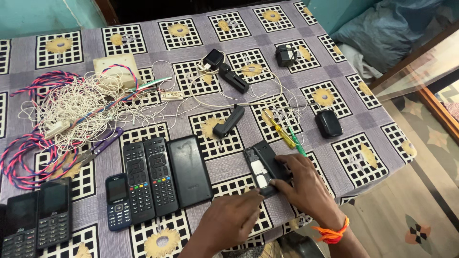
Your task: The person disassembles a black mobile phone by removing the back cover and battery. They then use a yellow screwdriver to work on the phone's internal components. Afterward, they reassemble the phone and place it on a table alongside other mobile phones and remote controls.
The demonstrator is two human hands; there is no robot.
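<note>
The patterned tablecloth (287,43) carried remotes, phones and tangled wire (81,102). Near its front edge lay the opened phone (260,167), back off. My right hand (306,186) clasped its lower side; my left hand (234,215) pinched the bottom corner. Next, I judged, called for steadying it while working the innards.

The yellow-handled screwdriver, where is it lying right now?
In the head view, the yellow-handled screwdriver lies right of centre on the patterned tablecloth, beside a green-handled one, just above the right hand.
</note>
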